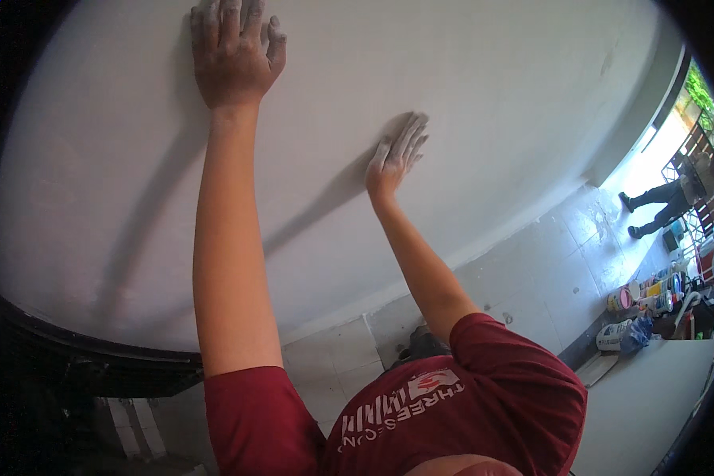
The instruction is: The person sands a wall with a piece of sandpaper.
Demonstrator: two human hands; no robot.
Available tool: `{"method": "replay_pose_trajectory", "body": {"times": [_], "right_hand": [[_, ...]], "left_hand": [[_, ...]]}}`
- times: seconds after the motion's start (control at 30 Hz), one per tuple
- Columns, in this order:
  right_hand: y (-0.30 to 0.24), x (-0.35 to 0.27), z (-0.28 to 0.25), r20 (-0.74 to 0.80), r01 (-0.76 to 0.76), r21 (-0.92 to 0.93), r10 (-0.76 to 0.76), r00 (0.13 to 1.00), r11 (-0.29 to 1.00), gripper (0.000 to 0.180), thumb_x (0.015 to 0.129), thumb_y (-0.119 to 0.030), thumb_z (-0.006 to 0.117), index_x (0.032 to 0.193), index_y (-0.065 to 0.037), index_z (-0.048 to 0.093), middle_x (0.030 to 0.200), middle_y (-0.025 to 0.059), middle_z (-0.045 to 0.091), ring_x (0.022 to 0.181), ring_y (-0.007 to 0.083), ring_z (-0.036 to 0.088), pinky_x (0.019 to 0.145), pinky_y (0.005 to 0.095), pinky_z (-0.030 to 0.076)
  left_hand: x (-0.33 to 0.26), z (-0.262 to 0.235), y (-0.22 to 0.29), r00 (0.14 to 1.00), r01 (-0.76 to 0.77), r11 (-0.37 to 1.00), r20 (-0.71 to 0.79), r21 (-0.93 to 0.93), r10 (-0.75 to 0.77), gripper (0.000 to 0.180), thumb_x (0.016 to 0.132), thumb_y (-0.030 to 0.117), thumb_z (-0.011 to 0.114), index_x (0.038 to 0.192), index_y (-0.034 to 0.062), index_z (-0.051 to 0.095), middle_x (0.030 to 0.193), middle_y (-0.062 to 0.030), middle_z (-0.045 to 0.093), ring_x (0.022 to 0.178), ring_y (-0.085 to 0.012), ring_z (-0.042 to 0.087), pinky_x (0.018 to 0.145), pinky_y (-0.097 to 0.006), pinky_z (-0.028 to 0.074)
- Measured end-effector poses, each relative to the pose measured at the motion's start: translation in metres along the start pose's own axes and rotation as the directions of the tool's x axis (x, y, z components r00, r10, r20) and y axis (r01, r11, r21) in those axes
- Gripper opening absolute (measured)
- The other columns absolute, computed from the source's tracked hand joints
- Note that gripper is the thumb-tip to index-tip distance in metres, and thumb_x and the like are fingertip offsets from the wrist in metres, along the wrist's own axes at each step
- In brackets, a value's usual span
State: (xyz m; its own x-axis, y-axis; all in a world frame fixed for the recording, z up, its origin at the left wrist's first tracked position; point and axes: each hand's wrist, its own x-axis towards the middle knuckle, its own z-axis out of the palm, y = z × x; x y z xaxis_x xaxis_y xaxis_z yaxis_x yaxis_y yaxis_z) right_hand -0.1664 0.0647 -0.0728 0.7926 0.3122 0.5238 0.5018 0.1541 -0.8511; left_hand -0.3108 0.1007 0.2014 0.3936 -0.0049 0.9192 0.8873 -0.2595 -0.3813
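Note:
My left hand lies against a pale, smooth wall, high up at the top edge of the view. Its fingers are spread, the thumb stands apart, and whitish dust coats them. Lower and to the right, my right hand rests on or close to the same wall, fingers stretched out and just as dusty. Neither hand shows anything held; the palms face the wall and are hidden. Both bare arms reach up from dark red sleeves and cast shadows on the wall.
Grey floor tiles run along the wall's foot. At the right stand paint cans, a blue plastic bag and a pale flat panel. Another person is near a gate at the far right. A dark structure lies lower left.

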Motion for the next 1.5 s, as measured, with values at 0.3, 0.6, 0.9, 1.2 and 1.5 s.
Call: {"method": "replay_pose_trajectory", "body": {"times": [0.3, 0.6, 0.9, 1.2, 1.5], "right_hand": [[0.047, -0.012, 0.004, -0.051, 0.097, 0.016, -0.096, 0.994, 0.995, 0.063, 0.104, -0.025, 0.036, 0.165, -0.019, 0.021, 0.172, 0.0121, 0.014, 0.158, 0.0414, 0.004, 0.123, 0.0608, 0.001], [0.039, 0.055, -0.009, 0.051, 0.219, -0.118, -0.215, 0.975, 0.968, 0.061, 0.105, -0.023, 0.04, 0.164, -0.018, 0.024, 0.172, 0.0102, 0.015, 0.158, 0.0403, 0.004, 0.123, 0.06, 0.001], [0.072, -0.017, -0.009, 0.09, 0.031, -0.13, -0.019, 0.996, 0.991, 0.059, 0.103, -0.025, 0.042, 0.16, -0.014, 0.035, 0.169, 0.0159, 0.022, 0.158, 0.0414, 0.005, 0.123, 0.0619, -0.003], [0.077, 0.024, 0.004, -0.076, 0.35, -0.03, -0.352, 0.933, 0.936, 0.06, 0.098, -0.02, 0.048, 0.157, -0.012, 0.041, 0.167, 0.0192, 0.027, 0.155, 0.0462, 0.012, 0.124, 0.0618, -0.001], [0.093, 0.058, -0.002, 0.023, 0.347, -0.119, -0.347, 0.937, 0.93, 0.061, 0.099, -0.026, 0.051, 0.159, -0.02, 0.039, 0.169, 0.0178, 0.021, 0.156, 0.0451, 0.006, 0.124, 0.0621, -0.002]], "left_hand": [[0.0, 0.006, 0.001, 0.997, -0.012, 1.0, -0.081, 0.0, 0.012, 0.066, 0.094, 0.024, 0.05, 0.159, 0.0168, 0.036, 0.167, -0.0053, 0.032, 0.155, -0.0266, 0.024, 0.13, -0.049, 0.016], [0.001, 0.002, -0.003, 0.998, -0.031, 0.999, -0.063, -0.007, 0.031, 0.067, 0.094, 0.027, 0.05, 0.159, 0.0163, 0.037, 0.167, -0.0053, 0.032, 0.155, -0.0268, 0.025, 0.129, -0.049, 0.016], [0.002, 0.007, -0.002, 0.992, -0.037, 0.999, -0.123, 0.011, 0.038, 0.067, 0.093, 0.028, 0.051, 0.158, 0.0158, 0.038, 0.166, -0.0057, 0.034, 0.154, -0.0279, 0.027, 0.128, -0.05, 0.019], [0.004, 0.014, -0.006, 0.981, -0.092, 0.996, -0.171, -0.018, 0.088, 0.065, 0.095, 0.037, 0.049, 0.157, 0.0197, 0.04, 0.163, -0.0058, 0.037, 0.151, -0.0292, 0.031, 0.125, -0.053, 0.021], [0.006, 0.022, -0.01, 0.948, -0.148, 0.981, -0.3, -0.124, 0.105, 0.056, 0.099, 0.05, 0.048, 0.151, 0.0302, 0.051, 0.154, -0.0015, 0.048, 0.142, -0.0267, 0.044, 0.118, -0.053, 0.034]]}}
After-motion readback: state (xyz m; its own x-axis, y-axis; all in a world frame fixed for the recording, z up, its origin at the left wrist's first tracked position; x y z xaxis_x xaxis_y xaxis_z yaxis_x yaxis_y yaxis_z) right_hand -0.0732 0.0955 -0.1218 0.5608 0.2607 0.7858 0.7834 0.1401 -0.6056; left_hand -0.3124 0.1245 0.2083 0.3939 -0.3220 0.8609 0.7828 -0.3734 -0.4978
